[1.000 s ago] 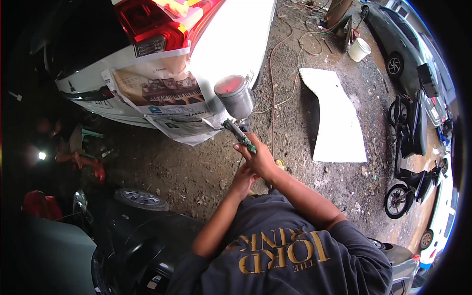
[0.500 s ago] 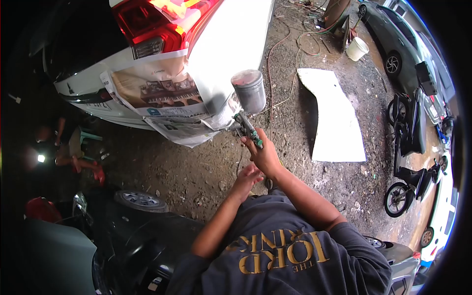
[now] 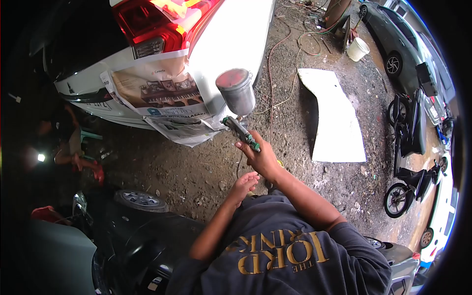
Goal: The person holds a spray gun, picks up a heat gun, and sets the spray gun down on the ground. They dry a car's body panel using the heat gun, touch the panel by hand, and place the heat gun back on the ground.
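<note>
My right hand (image 3: 263, 158) grips a spray gun (image 3: 241, 132) with green fittings, its fingers wrapped round the handle. On top of the gun sits a metal paint cup (image 3: 237, 92) with reddish stain on its lid. The gun points at the rear corner of a white car (image 3: 223, 44), a little apart from the bodywork. Newspaper masking (image 3: 164, 91) hangs over the bumper below the red tail light (image 3: 160, 24). Close to my right wrist, my left hand (image 3: 243, 188) is held loosely curled, its fingers slightly apart and nothing visible in them.
A white panel (image 3: 337, 118) lies on the gravel to the right. Hoses (image 3: 270, 73) trail over the ground near a white bucket (image 3: 358, 49). A motorcycle (image 3: 410, 142) and parked cars line the right side. A dark car (image 3: 147, 236) stands at lower left; a person (image 3: 69, 142) sits beyond it.
The spray gun and its cup have shifted left and tilted, with my right hand turning along. My left hand has dropped slightly lower.
</note>
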Demonstrator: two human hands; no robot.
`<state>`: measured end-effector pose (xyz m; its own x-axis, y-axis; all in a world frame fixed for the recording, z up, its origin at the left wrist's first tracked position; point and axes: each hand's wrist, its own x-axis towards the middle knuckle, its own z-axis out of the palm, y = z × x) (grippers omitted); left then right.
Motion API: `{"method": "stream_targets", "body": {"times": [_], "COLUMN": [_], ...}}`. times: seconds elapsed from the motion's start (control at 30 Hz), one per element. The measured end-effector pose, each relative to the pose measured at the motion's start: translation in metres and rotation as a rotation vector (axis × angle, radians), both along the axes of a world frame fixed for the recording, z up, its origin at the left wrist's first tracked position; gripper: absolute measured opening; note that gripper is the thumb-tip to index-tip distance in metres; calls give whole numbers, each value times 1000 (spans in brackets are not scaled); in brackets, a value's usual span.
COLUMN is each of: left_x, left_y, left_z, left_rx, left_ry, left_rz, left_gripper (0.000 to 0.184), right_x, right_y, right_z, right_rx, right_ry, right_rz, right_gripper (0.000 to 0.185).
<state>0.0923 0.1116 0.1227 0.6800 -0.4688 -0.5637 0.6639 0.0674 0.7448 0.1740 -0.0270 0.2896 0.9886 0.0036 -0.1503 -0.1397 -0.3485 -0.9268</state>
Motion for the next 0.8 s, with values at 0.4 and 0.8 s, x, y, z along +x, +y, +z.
{"method": "stream_targets", "body": {"times": [0.4,0.8], "left_x": [1,5], "left_y": [-2,-2], "left_z": [4,4], "left_rx": [-4,9], "left_ry": [-12,-5], "left_rz": [-4,-22], "left_gripper": [48,43], "right_x": [5,-1], "right_y": [-5,2], "right_z": [5,11], "right_rx": [-29,-48], "right_ry": [-41,-100], "right_rz": [-102,25], "right_gripper": [43,44]}}
